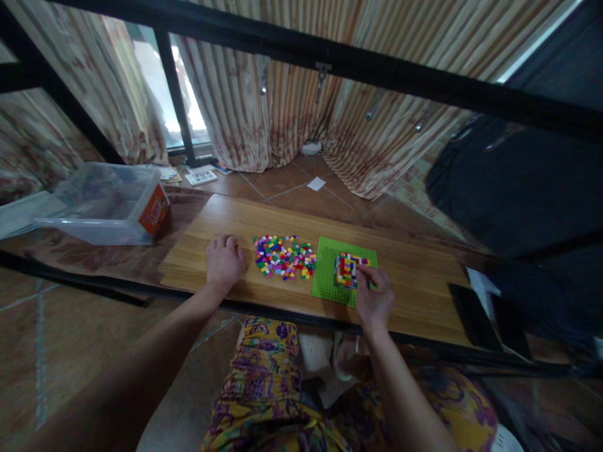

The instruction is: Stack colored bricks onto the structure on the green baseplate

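A green baseplate [330, 276] lies on a wooden board [424, 276] in front of me. A multicoloured brick build [346, 269] stands on the plate's right half. My right hand [374, 295] touches the build's right side with its fingertips; whether a brick is pinched there I cannot tell. A pile of small coloured bricks [284, 256] lies left of the plate. My left hand [224, 260] rests on the board left of the pile, fingers curled, holding nothing visible.
A clear plastic tub [106, 204] with an orange label sits at the far left. Two dark flat devices [473, 317] and paper lie at the board's right end. Curtains and a black frame stand behind. Papers lie on the tiled floor.
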`<action>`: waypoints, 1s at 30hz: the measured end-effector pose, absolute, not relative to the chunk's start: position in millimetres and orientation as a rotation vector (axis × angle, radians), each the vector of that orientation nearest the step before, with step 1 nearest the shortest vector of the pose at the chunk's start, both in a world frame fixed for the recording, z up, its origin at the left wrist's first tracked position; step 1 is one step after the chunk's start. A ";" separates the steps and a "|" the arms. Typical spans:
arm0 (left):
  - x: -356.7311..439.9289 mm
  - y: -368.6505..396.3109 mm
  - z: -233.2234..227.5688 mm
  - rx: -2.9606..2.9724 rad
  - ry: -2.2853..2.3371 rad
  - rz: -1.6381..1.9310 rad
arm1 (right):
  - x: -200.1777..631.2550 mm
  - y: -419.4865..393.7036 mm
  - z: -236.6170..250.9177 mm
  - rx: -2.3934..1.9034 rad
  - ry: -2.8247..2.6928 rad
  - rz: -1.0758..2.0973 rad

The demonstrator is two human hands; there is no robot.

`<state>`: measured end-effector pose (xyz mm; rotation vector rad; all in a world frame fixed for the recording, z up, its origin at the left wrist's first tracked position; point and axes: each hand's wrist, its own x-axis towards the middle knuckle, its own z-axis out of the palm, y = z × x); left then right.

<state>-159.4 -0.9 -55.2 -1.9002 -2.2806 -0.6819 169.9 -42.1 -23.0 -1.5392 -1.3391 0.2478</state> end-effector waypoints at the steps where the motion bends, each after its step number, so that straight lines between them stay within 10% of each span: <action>1: -159.1 -1.3 -54.8 -1.903 -2.279 -0.679 | 163.3 -45.9 -21.6 -1.523 -1.353 0.252; 30: -157.1 -4.0 -54.9 -1.910 -2.300 -0.711 | 49.0 -13.1 -48.6 -1.339 -2.178 0.313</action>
